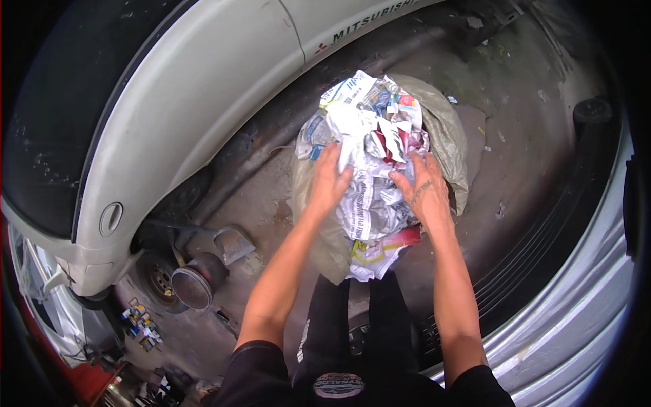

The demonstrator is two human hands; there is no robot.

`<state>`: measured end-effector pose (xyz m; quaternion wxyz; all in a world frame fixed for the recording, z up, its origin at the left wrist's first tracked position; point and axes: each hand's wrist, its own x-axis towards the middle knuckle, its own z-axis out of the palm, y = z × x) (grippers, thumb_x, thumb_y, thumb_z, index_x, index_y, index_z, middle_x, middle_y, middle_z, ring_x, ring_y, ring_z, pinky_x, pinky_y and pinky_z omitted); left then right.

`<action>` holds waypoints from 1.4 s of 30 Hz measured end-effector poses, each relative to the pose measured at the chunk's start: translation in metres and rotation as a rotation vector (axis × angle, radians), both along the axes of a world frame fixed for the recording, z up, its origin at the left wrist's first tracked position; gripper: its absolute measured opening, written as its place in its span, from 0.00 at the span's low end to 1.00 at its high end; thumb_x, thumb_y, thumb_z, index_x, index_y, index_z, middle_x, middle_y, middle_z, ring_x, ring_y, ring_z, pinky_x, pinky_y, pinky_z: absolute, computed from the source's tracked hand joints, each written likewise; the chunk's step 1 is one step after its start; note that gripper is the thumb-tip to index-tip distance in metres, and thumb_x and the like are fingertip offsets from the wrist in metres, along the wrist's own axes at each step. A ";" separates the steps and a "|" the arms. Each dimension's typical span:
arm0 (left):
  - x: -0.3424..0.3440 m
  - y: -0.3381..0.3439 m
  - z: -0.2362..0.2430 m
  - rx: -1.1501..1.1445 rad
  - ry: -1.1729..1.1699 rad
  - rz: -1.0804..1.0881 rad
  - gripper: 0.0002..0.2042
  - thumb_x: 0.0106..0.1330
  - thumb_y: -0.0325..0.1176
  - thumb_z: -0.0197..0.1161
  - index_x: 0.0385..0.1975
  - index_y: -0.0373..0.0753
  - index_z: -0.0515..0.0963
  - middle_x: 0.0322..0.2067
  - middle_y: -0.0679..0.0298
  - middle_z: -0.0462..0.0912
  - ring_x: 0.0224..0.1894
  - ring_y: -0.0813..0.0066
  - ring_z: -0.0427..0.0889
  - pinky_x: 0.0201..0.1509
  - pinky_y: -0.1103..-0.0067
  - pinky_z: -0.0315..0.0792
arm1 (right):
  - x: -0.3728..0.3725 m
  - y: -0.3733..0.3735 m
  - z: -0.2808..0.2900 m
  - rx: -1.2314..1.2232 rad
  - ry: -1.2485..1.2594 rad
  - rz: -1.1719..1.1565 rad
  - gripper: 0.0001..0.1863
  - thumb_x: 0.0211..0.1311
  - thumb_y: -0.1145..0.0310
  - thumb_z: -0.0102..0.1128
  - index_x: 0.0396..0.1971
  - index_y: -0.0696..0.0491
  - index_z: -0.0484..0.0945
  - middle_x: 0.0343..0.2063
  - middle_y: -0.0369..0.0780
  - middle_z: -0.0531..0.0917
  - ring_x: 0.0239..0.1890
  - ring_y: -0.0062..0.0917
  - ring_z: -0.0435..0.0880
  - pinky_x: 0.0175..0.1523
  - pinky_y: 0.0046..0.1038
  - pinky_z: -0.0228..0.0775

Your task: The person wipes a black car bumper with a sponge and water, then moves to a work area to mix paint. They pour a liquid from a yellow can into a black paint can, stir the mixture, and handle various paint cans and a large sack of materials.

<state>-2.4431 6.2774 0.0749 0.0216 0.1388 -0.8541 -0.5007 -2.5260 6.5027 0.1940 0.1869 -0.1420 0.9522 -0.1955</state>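
Observation:
A wide, pale khaki sack [444,146] stands before me, its mouth heaped with crumpled plastic wrappers [373,193], mostly white and silver with blue, red and yellow patches. My left hand [329,180] lies against the left side of the heap, fingers stretched out and thumb apart. Against the right side rests my right hand [427,190], its fingers spread toward the middle. Both palms touch the wrappers, and neither hand grips one that I can see. A few wrappers [383,256] hang over the near rim of the sack. The sack's lower part is hidden.
A pale van body [169,88] curves along the left and far side. At lower left are a wheel [157,278], a round metal drum [193,285] and small coloured containers [141,325]. A corrugated silver sheet [576,325] lines the right. Scraps dot the concrete floor [508,149].

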 end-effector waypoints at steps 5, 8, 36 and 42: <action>0.041 0.054 0.030 -0.333 0.024 -0.080 0.27 0.70 0.36 0.62 0.68 0.33 0.70 0.69 0.42 0.68 0.73 0.38 0.63 0.77 0.55 0.57 | -0.023 -0.110 -0.007 -0.060 0.140 0.096 0.45 0.59 0.57 0.75 0.75 0.47 0.63 0.68 0.65 0.68 0.70 0.59 0.69 0.73 0.46 0.65; 0.036 0.024 0.011 -0.079 0.074 0.034 0.24 0.70 0.37 0.61 0.64 0.35 0.74 0.65 0.42 0.73 0.67 0.38 0.71 0.72 0.55 0.64 | -0.052 -0.119 -0.055 0.018 0.021 0.203 0.42 0.56 0.68 0.73 0.73 0.44 0.67 0.69 0.61 0.69 0.70 0.57 0.70 0.73 0.45 0.66; 0.028 -0.107 0.012 -0.382 -0.030 0.329 0.06 0.69 0.29 0.62 0.38 0.34 0.76 0.37 0.47 0.82 0.40 0.42 0.84 0.44 0.53 0.77 | -0.064 -0.123 -0.066 -0.120 0.095 0.451 0.22 0.52 0.78 0.61 0.49 0.53 0.86 0.55 0.50 0.83 0.54 0.48 0.83 0.62 0.43 0.75; -0.009 -0.121 0.051 -0.147 0.296 0.488 0.06 0.72 0.28 0.59 0.39 0.31 0.79 0.31 0.48 0.80 0.33 0.49 0.82 0.38 0.61 0.75 | -0.002 -0.112 -0.084 0.216 -0.112 0.834 0.34 0.62 0.70 0.64 0.71 0.39 0.72 0.77 0.42 0.61 0.78 0.45 0.60 0.78 0.59 0.54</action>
